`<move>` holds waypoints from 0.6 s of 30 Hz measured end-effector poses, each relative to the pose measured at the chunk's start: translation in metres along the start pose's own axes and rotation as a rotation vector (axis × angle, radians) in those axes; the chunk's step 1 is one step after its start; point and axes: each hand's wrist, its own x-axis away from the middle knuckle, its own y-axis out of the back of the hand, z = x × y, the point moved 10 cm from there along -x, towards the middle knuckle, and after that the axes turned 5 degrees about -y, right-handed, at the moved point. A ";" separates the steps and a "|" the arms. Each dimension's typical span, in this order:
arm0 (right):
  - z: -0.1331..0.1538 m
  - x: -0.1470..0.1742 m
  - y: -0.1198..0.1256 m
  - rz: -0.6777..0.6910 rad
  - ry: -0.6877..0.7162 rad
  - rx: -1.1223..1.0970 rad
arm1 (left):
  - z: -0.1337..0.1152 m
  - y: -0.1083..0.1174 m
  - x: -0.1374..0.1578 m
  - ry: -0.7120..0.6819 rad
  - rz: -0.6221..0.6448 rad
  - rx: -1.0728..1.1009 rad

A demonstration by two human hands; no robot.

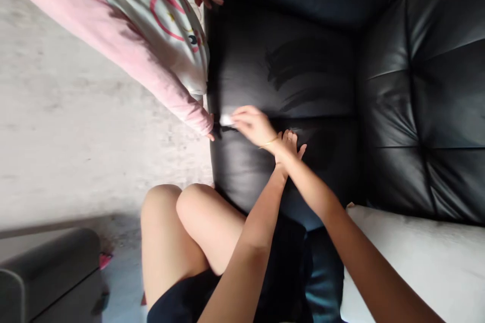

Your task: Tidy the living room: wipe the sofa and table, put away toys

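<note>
My right hand (pixel 253 125) is closed in a pinch on a small white wad (pixel 227 120), blurred, perhaps tissue, near the left edge of the black sofa seat (pixel 242 70). A thin yellow band circles that wrist. My right forearm crosses over my left wrist. My left hand (pixel 290 142) rests palm down on the seat with its fingers spread, a ring on one finger. Dark, wet-looking streaks (pixel 299 65) curve across the seat beyond my hands. Just left of the white wad, the seam between the cushions shows a dark gap.
Another person in a pink-sleeved top (pixel 151 60) stands at the sofa's left edge, both hands at it. Black back cushions (pixel 447 91) rise on the right. A pale cushion (pixel 413 257) lies lower right. A grey piece of furniture (pixel 56 267) stands lower left on the pale floor.
</note>
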 end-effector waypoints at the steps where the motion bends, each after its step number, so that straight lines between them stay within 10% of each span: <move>1: -0.046 0.010 0.030 -0.093 -0.111 0.014 | 0.000 -0.001 0.000 0.005 0.008 0.000; 5: -0.219 0.075 0.125 -0.377 -0.619 0.296 | -0.006 0.004 0.002 0.001 -0.018 0.018; 8: -0.260 0.101 0.128 -0.513 -0.753 0.365 | -0.002 0.020 0.002 0.012 -0.034 0.061; 12: -0.220 0.077 0.074 -0.471 -0.642 0.333 | 0.052 0.069 -0.013 0.009 -0.033 0.109; 18: -0.087 0.016 -0.030 -0.145 -0.340 0.199 | 0.249 0.186 0.008 0.485 -0.074 -0.122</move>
